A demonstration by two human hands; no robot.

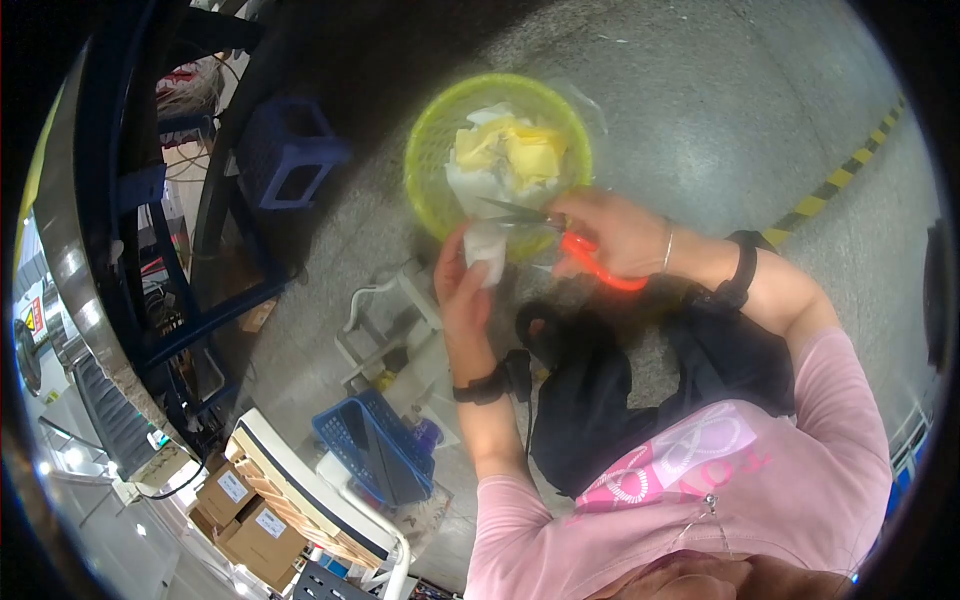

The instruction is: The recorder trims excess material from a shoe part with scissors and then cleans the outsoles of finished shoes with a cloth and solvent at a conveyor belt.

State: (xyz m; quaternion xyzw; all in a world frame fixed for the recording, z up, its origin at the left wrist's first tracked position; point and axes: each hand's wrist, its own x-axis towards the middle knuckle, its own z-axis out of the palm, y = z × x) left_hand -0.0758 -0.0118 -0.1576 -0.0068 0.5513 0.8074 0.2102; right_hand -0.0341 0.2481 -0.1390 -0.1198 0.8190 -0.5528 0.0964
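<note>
My left hand [465,280] grips a small white piece [486,252], which looks like folded paper or cloth, between thumb and fingers. In my right hand [615,235] is a pair of scissors [590,262] with red-orange handles. Their blades are parted and point left, right by the top of the white piece; whether they touch it I cannot tell. Just beyond both hands stands a yellow-green plastic basket [422,190] on the floor. Crumpled yellow sheets [533,155] and white scraps [470,188] lie inside it.
A blue plastic stool [290,155] stands at the far left beside a dark metal frame [215,318]. Nearer on the left are a blue basket [375,445], a white-framed chair [300,480] and cardboard boxes [262,540]. Yellow-black tape [838,178] crosses the grey floor at right.
</note>
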